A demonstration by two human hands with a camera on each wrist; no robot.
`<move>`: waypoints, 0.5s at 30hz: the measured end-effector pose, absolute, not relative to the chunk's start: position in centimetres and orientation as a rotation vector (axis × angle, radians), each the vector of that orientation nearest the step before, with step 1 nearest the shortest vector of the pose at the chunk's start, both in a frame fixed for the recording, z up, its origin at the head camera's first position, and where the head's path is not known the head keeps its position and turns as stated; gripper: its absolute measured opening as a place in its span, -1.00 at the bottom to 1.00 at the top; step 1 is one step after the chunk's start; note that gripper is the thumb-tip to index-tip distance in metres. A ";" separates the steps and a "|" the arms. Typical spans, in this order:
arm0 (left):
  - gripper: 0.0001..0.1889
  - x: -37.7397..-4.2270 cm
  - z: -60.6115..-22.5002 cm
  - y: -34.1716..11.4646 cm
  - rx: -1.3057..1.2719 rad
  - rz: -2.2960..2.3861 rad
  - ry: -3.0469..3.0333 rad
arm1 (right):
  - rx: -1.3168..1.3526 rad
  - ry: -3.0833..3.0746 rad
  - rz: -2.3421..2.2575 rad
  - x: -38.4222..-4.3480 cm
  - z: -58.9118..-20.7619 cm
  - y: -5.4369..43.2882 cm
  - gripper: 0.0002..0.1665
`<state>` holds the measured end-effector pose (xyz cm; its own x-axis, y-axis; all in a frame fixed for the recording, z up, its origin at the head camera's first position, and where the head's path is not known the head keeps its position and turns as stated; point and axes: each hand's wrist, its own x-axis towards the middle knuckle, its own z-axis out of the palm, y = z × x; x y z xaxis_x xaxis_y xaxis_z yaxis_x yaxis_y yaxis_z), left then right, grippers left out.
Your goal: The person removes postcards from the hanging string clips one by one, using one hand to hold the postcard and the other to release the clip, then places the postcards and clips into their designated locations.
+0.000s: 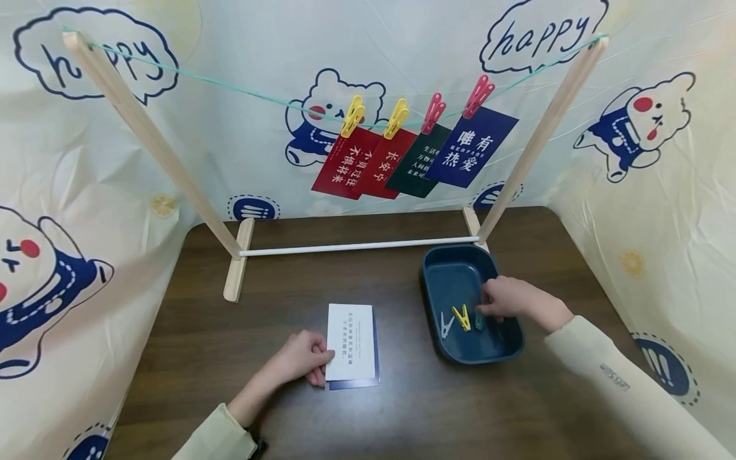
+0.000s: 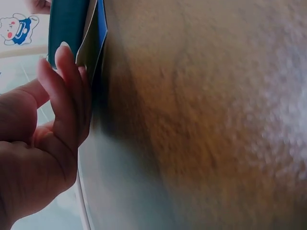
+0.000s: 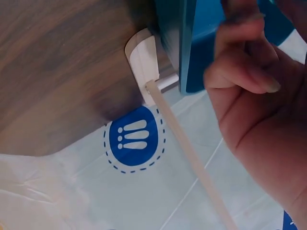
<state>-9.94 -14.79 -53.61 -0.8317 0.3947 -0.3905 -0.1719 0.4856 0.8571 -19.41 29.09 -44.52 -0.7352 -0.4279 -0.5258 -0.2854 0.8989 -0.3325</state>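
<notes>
My left hand (image 1: 301, 358) holds the left edge of a white printed card (image 1: 351, 342), thumb on top. A blue card (image 1: 368, 384) shows beneath it on the table. In the left wrist view, the fingers (image 2: 69, 91) lie against the card edge. My right hand (image 1: 512, 299) reaches into a dark blue tray (image 1: 454, 255) and pinches a green clothespin (image 1: 479, 321). Beside that clothespin lie a yellow clothespin (image 1: 462, 317) and a grey-white one (image 1: 445, 326). In the right wrist view, the fingers (image 3: 240, 72) are curled over the tray; the fingertips' contact is hidden.
Behind the hands stands a wooden frame (image 1: 520, 140) with a white crossbar (image 1: 356, 246) low down. From its green string (image 1: 230, 85) hang two red cards (image 1: 345, 166), a green card (image 1: 422, 163) and a blue card (image 1: 474, 147), held by yellow and pink clothespins (image 1: 479, 96).
</notes>
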 end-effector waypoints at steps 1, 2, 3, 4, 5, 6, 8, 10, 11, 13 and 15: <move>-0.75 -9.9 -53.6 -14.8 0.183 1.324 2.193 | -0.506 2.420 -0.290 -19.3 -44.5 29.0 -0.73; -0.74 -9.9 -53.6 -14.7 0.184 1.305 2.202 | -0.497 2.402 -0.283 -19.2 -44.6 28.9 -0.72; -0.74 -9.8 -53.7 -14.7 0.185 1.289 2.210 | -0.497 2.389 -0.274 -19.1 -44.5 28.8 -0.70; -0.73 -9.8 -53.6 -14.6 0.185 1.282 2.214 | -0.492 2.381 -0.266 -19.0 -44.6 28.8 -0.69; -0.73 -9.8 -53.6 -14.5 0.184 1.280 2.217 | -0.494 2.375 -0.258 -19.0 -44.7 28.7 -0.69; -0.72 -9.8 -53.6 -14.5 0.183 1.278 2.221 | -0.486 2.370 -0.250 -19.0 -44.8 28.6 -0.68; -0.71 -9.8 -53.5 -14.4 0.178 1.272 2.232 | -0.477 2.362 -0.236 -19.0 -45.2 28.5 -0.68; -0.69 -9.7 -53.4 -14.2 0.167 1.253 2.251 | -0.473 2.355 -0.216 -19.0 -45.6 28.4 -0.67; -0.69 -9.6 -53.4 -14.2 0.161 1.238 2.262 | -0.463 2.351 -0.211 -19.0 -45.8 28.3 -0.67; -0.67 -9.4 -53.3 -14.0 0.147 1.202 2.288 | -0.460 2.347 -0.200 -19.1 -46.2 28.3 -0.66; -0.66 -9.3 -53.1 -13.8 0.132 1.161 2.317 | -0.452 2.345 -0.193 -19.1 -46.4 28.2 -0.67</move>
<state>-9.30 -13.84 -53.10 -0.8494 0.3169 -0.4219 -0.1482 0.6241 0.7672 -19.08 28.19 -46.39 -0.6732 -0.3748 -0.6374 -0.2655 0.9270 -0.2647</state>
